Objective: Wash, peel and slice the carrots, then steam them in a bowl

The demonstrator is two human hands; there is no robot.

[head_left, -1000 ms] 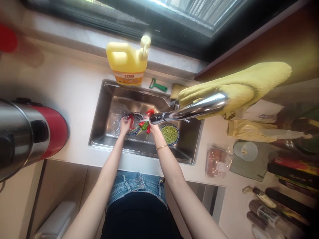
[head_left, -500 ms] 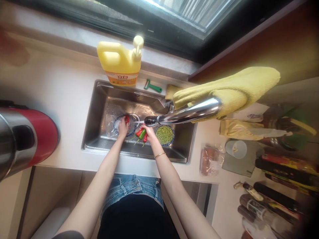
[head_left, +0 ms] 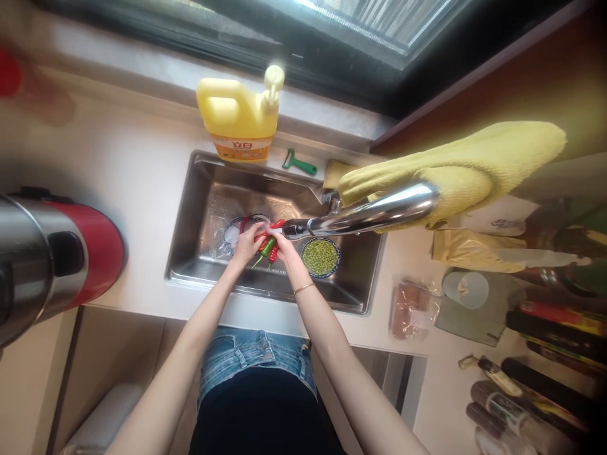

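Both hands meet over the sink (head_left: 203, 262), under the faucet (head_left: 370, 213) and its stream of water. My right hand (head_left: 283, 245) is closed around several red and green chili peppers (head_left: 268, 246), stems pointing down toward me. Against the same bunch, my left hand (head_left: 250, 243) has its fingers curled on the peppers from the left. Partly hidden behind my left hand is a blue-rimmed plate (head_left: 232, 224), with a red pepper showing at its edge. A bowl of green beans (head_left: 321, 257) sits in the sink to the right of my right hand.
Behind the sink stand a yellow detergent jug (head_left: 239, 120) and a green peeler (head_left: 300, 162). A yellow cloth (head_left: 493, 155) hangs over the faucet. At left is a red and steel appliance (head_left: 90, 253); at right, a plastic-wrapped package (head_left: 412, 309).
My left hand has moved right, from over the plate to the peppers in my right hand. The whole view has shifted slightly, with the scene sitting further right.
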